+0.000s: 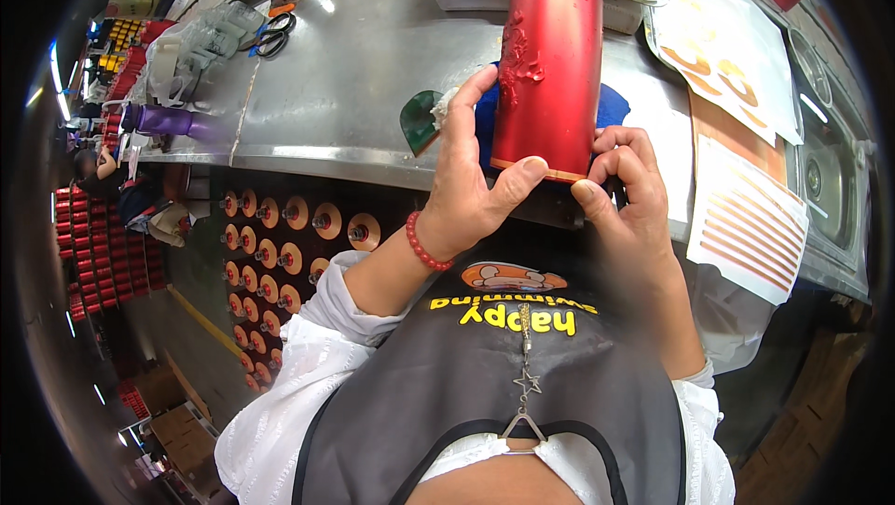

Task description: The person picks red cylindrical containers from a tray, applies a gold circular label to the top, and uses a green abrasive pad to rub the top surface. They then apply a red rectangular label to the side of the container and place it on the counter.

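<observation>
The left hand (466,183) grips the red bottle (548,67) near its lower end, thumb across the base. The right hand (625,193) pinches the bottle's bottom rim. The bottle lies over the steel desk (354,85), above a blue cloth (611,106).

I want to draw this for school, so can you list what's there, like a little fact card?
Left hand: grips the tall red metal flask near its base
Right hand: fingertips pinch the flask's bottom edge
Flask: upright, raised red relief on its side
Behind flask: blue cloth, green scraper
Surface: steel worktable
Right side: striped copper-coloured sticker sheet
</observation>
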Demonstrator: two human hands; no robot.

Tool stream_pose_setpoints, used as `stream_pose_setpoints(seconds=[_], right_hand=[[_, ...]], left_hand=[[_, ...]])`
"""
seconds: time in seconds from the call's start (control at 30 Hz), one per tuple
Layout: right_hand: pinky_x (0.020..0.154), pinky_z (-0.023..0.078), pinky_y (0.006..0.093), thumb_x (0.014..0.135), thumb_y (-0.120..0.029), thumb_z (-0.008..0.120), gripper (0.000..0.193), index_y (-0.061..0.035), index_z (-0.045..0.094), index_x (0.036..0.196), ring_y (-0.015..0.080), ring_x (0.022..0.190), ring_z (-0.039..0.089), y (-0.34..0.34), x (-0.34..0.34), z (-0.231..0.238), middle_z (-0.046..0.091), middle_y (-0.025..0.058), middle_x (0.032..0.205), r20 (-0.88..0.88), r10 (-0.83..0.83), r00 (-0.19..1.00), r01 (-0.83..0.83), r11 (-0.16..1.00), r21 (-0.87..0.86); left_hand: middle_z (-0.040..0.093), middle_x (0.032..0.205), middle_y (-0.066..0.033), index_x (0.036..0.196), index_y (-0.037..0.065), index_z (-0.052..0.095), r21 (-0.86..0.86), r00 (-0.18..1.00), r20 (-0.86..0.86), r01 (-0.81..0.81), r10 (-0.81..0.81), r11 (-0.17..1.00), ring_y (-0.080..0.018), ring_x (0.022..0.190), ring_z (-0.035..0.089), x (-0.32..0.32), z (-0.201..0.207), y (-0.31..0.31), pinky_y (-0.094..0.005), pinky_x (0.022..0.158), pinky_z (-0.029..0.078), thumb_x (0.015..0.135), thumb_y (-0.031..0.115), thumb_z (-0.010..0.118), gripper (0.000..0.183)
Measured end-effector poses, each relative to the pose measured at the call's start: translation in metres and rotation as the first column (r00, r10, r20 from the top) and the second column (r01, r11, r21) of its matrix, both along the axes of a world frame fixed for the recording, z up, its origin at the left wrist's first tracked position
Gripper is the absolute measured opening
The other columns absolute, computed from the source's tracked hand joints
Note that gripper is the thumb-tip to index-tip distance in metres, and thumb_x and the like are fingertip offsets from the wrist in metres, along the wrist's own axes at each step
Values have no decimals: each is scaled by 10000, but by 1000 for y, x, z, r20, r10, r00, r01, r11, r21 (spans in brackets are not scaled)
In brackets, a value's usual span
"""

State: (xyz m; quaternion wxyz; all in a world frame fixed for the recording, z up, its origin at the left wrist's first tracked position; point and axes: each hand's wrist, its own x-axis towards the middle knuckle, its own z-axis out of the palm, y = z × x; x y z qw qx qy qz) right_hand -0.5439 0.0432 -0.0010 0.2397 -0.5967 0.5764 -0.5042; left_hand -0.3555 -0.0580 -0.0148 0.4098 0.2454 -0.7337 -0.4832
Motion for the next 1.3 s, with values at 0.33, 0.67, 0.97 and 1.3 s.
stream_pose_setpoints(seconds=[0.33,0.67,0.97,1.3], right_hand=[[873,471,331,853,-78,737,173,-11,623,965,261,1056,567,3,-3,-4,565,177,1146,8,17,1000,-18,999,39],[711,494,280,952,-131,629,177,10,579,1046,123,761,585,-2,29,43,640,69,859,332,-179,926,127,977,172],[715,499,266,955,-130,622,180,2,571,1067,90,774,572,-1,30,23,651,45,861,407,-214,888,137,968,209],[684,478,241,946,-108,616,161,-1,569,1056,74,749,549,4,25,28,621,17,824,364,-223,904,141,961,239]], left_hand=[[685,1186,42,1185,297,707,-941,960,109,16,258,339,-203,1243,544,11,-1,7,-549,1236,136,803,161,789,414],[604,1330,-198,1449,55,495,-677,931,242,-41,274,735,-415,1309,495,-4,12,1,-546,1171,268,808,269,797,740],[535,1415,-224,1436,58,478,-653,943,210,-62,259,755,-458,1333,468,-1,14,-1,-562,1151,305,766,253,831,782],[521,1403,-234,1490,105,401,-608,945,254,-7,204,794,-437,1355,449,5,4,-5,-595,1170,239,841,315,769,775]])
